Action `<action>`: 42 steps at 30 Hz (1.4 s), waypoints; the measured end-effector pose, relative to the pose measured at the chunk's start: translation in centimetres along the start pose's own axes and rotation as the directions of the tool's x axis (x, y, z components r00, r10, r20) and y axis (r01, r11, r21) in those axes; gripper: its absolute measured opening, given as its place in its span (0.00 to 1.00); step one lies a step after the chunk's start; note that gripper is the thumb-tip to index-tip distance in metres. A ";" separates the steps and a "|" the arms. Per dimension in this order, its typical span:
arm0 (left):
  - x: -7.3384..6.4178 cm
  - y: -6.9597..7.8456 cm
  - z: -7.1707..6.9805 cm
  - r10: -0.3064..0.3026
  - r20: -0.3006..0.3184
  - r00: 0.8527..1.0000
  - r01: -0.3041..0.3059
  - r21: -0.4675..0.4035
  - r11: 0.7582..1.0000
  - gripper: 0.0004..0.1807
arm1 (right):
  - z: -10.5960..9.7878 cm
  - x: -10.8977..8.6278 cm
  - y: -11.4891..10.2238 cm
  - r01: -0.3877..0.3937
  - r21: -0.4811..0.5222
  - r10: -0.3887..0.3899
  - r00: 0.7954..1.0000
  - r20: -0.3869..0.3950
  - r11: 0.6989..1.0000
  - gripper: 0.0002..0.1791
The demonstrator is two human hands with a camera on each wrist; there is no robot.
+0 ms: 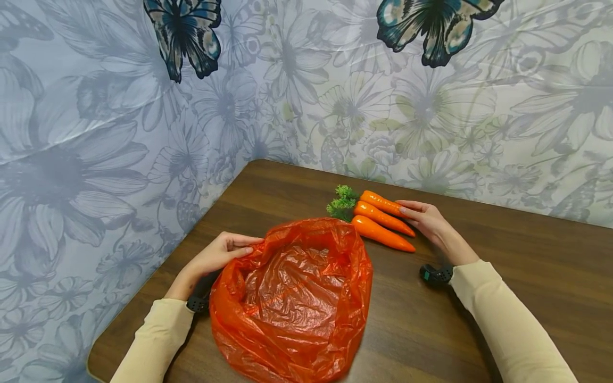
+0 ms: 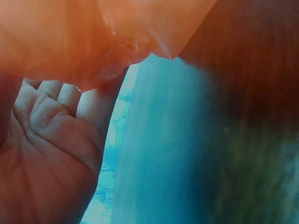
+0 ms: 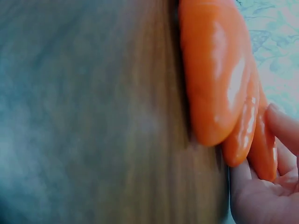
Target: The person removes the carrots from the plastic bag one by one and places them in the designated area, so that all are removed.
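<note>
A thin red plastic bag stands on the table with its wide mouth spread, showing a crinkled inside. My left hand pinches the bag's left rim between thumb and fingers; in the left wrist view the bag film hides the fingertips. Three glossy orange carrots with green tops lie side by side beyond the bag's right rim. At the tip end of the farthest carrot, my right hand holds it with the thumb on the near side and fingers behind. The right wrist view shows the carrot tips close to the palm.
The brown wooden table has a rounded back left corner. Patterned walls with butterfly shapes rise behind and to the left. A black band is on the right wrist, another on the left.
</note>
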State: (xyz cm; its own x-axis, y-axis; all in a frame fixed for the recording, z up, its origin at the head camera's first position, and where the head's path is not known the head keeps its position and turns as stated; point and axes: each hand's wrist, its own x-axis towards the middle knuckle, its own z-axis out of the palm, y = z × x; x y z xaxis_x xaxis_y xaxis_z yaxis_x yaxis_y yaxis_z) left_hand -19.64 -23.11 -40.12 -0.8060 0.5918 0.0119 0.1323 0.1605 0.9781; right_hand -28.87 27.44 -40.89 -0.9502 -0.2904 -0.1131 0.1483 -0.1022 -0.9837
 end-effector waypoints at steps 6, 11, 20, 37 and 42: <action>0.0 0.1 0.0 -0.008 0.000 1.000 0.008 0.005 1.000 0.19 | 0.5 -0.1 -0.4 0.006 -0.161 -0.013 0.999 -0.041 0.987 0.27; 0.1 0.1 -0.1 -0.009 0.004 1.000 0.009 0.009 1.000 0.20 | 0.3 0.1 -0.2 0.003 -0.243 -0.016 0.999 -0.052 0.970 0.30; 0.2 0.1 0.0 0.007 0.007 1.000 -0.007 0.022 1.000 0.19 | 0.0 0.0 0.1 0.016 -0.249 -0.029 0.998 -0.047 0.968 0.29; 1.0 -0.1 0.0 0.045 0.027 0.999 -0.045 -0.001 0.999 0.21 | -1.3 -3.2 -2.3 0.188 0.230 -0.174 0.981 -0.081 0.955 0.15; 1.2 -0.1 0.0 0.083 -0.008 0.997 -0.083 -0.001 0.997 0.26 | -1.8 -5.8 -3.1 0.244 0.140 -0.239 0.970 -0.052 0.960 0.18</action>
State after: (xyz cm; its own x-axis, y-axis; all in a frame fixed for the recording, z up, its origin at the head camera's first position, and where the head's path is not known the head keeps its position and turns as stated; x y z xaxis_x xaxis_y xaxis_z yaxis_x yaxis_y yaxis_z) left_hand -20.62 -22.37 -40.25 -0.7966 0.5971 0.0943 0.1982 0.1105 0.9739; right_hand -24.32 31.12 -37.45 -0.9709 -0.2078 0.1186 -0.0516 -0.3022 -0.9518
